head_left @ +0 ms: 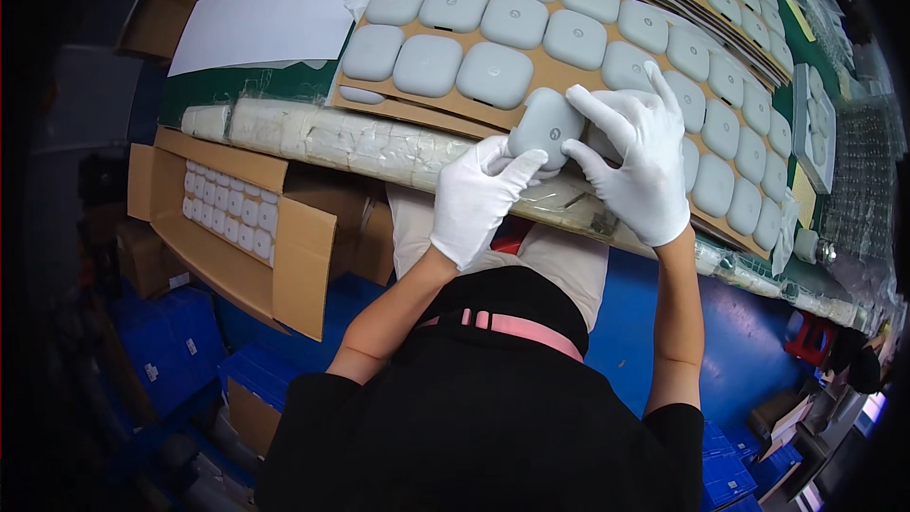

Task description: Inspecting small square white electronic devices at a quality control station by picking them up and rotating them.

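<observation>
A white rounded-square plastic case (547, 123) with a small round mark on its face is held tilted at the table's front edge. My gloved left hand (482, 197) grips its lower left edge, thumb on the face and fingers behind. At the right edge, the thumb and forefinger of my gloved right hand (637, 156) take hold of the same case, while another finger points up and away. Behind the hands, rows of like cases (495, 76) lie on a brown cardboard sheet (427, 112). My right hand covers part of these rows.
More cases lie on stacked cardboard sheets (706, 14) farther back. White paper (275, 14) covers the table's far left. An open carton (301, 265) with rows of white cases stands lower left, near blue boxes (171, 351). Clear plastic trays (858, 161) stand at right.
</observation>
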`<state>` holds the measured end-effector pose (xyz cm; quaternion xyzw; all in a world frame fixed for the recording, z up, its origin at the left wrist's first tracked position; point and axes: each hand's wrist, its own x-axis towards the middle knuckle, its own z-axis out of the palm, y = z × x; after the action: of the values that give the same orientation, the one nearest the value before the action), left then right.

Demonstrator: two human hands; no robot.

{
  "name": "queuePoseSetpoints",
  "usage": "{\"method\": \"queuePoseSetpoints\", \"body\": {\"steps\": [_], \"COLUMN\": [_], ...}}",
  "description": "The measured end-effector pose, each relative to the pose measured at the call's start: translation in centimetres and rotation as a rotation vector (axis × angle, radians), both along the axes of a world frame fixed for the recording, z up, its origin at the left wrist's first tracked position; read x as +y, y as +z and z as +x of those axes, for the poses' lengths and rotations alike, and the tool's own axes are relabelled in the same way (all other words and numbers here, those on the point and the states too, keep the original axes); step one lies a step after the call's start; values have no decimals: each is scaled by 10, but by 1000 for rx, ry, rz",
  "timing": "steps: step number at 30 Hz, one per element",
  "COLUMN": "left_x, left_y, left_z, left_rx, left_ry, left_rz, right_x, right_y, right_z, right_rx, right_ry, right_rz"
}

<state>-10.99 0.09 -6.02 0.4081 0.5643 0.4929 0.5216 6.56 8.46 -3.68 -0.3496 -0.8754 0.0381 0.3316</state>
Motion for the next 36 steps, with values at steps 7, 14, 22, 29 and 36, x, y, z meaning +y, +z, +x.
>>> {"method": "queuePoseSetpoints", "body": {"steps": [7, 14, 22, 29, 36], "left_x": [-10, -10, -7, -9, -9], "left_y": [5, -15, -13, -9, 15], "left_z": [-3, 1, 14, 16, 26], "left_rx": [611, 183, -692, -810, -509], "left_ry": [-37, -30, -184, -181, -45], "left_rz": [395, 263, -51, -105, -113], "right_x": [-10, -29, -39, -36, -37], "right_y": [8, 22, 39, 45, 40], "right_z": [9, 25, 28, 27, 30], "right_rx": [85, 308, 830, 797, 695], "right_ry": [-30, 36, 8, -78, -112], "right_rz": [-13, -447, -1018, -1022, -1020]}}
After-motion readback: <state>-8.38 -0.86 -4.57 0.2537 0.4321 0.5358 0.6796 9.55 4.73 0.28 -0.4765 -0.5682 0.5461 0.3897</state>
